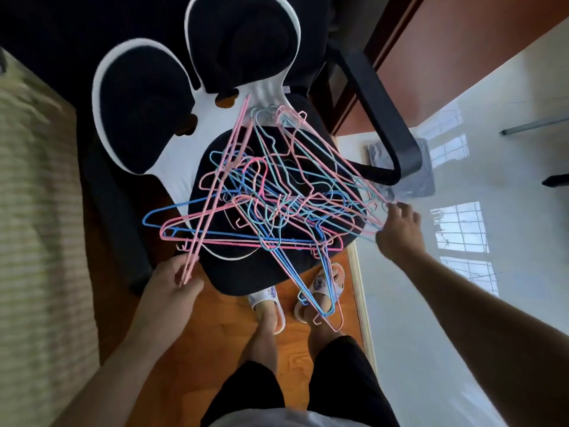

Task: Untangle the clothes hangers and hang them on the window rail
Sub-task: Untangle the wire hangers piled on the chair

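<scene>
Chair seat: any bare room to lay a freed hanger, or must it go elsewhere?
Crowded: the hanger tangle covers most of the seat. Free: its dark front edge near the left hand, and the white floor beyond the right hand.

Pink, blue, perhaps teal hangers (264, 208)

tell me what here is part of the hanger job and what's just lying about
Job: hangers; left hand pinching a pink hanger; right hand at the tangle's edge.
Lying about: chair, slippers, grey cloth, striped bedding.
</scene>
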Motion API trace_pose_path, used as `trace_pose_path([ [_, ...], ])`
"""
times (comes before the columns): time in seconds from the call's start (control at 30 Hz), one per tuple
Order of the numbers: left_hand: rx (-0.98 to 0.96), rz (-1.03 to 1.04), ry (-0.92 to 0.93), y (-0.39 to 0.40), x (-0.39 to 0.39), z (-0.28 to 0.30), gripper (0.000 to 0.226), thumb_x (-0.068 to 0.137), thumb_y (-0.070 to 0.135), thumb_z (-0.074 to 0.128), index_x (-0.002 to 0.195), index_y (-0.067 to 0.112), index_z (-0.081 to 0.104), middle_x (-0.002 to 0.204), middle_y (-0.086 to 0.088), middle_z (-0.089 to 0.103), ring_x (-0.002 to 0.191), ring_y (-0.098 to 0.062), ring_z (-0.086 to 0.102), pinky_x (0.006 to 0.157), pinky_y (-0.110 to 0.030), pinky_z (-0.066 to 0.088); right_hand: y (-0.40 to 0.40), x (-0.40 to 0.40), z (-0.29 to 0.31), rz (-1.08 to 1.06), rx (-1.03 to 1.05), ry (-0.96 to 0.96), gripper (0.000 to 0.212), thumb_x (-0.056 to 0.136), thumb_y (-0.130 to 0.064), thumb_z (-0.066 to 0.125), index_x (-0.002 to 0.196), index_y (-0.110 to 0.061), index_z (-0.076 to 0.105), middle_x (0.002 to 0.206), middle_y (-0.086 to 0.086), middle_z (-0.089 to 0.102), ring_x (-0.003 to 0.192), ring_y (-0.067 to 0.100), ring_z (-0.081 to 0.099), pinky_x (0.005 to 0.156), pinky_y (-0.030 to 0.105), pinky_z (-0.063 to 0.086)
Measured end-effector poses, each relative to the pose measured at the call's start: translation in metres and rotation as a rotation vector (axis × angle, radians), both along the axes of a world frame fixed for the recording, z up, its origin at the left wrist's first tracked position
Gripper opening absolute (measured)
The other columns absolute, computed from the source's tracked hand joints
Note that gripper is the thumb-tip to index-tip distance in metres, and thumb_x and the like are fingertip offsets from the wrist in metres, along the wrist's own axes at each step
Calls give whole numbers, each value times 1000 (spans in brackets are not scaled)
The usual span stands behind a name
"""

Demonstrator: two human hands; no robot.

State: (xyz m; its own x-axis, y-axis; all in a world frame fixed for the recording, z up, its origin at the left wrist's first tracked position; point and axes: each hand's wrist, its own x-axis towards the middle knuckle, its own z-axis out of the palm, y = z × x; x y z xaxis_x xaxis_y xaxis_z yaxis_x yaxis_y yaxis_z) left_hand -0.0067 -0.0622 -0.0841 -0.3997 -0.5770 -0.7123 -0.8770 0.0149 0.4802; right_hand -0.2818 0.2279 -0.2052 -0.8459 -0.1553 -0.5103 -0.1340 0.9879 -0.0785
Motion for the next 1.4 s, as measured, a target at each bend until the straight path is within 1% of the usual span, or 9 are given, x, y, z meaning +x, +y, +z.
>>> trace_pose_path([
  [0.1, -13, 25, -10, 6, 1, -6, 36, 100, 18, 58, 135, 24, 58, 105, 2, 59, 84, -12, 59, 67, -26, 42, 17, -26, -22, 145, 173, -79, 103, 79, -22, 77, 158, -20, 10, 164, 10, 14, 143, 39, 21, 105, 57, 43],
  [0.17, -10, 47, -38, 10, 1, -6, 36, 101, 20, 57, 136, 26, 57, 105, 2, 60, 83, -15, 61, 67, -27, 45, 18, -34, -34, 156, 170, -163, 107, 78, -18, 79, 157, -24, 7, 163, 8, 11, 138, 43, 29, 98, 57, 48],
  [0.27, -5, 59, -29, 12, 4, -6, 33, 101, 20, 57, 132, 26, 60, 98, -1, 63, 81, -25, 63, 73, -38, 51, 17, -37, -43, 154, 136, -142, 108, 70, -11, 81, 153, -28, 13, 159, 9, 14, 121, 44, 47, 81, 52, 59],
  [0.4, -1, 77, -32, 14, 0, -4, 33, 101, 21, 57, 133, 28, 58, 104, 0, 62, 81, -20, 60, 73, -34, 49, 14, -44, -35, 168, 179, -121, 98, 68, -18, 83, 149, -28, 28, 148, 11, 22, 116, 39, 48, 80, 49, 59],
  [0.5, 7, 106, -19, 15, -5, -4, 32, 101, 22, 57, 132, 29, 60, 113, -2, 62, 90, -15, 60, 78, -34, 47, 7, -44, -24, 104, 120, -43, 83, 70, -23, 81, 140, -17, 38, 135, 12, 32, 112, 38, 51, 84, 49, 57],
  [0.6, 37, 135, 5, 15, -8, -6, 30, 100, 21, 58, 128, 30, 63, 102, 0, 62, 89, -21, 61, 80, -35, 47, 0, -35, -19, 38, 3, -5, 75, 74, -20, 78, 135, -9, 37, 133, 10, 31, 106, 39, 56, 86, 51, 57],
  [0.83, 34, 134, 15, 17, -12, -8, 31, 100, 22, 58, 130, 31, 61, 108, 3, 62, 94, -15, 60, 80, -35, 48, -9, -15, -20, -14, -64, 60, 73, 81, -48, 75, 130, -11, 36, 138, 13, 32, 98, 39, 59, 83, 49, 56],
  [1.07, 29, 140, 20, 11, -9, -5, 31, 101, 20, 57, 132, 26, 60, 105, -3, 62, 77, -15, 57, 68, -29, 44, -11, -16, -11, -30, -84, 91, 71, 80, -44, 77, 129, -13, 38, 138, 13, 35, 98, 34, 58, 82, 51, 57],
  [1.4, 11, 86, -19, -1, -4, -1, 33, 101, 25, 57, 135, 28, 58, 106, 3, 61, 93, -12, 60, 76, -30, 47, -21, -11, -7, -26, -114, 104, 72, 80, -39, 79, 132, -15, 36, 140, 10, 32, 98, 34, 60, 80, 47, 59],
])
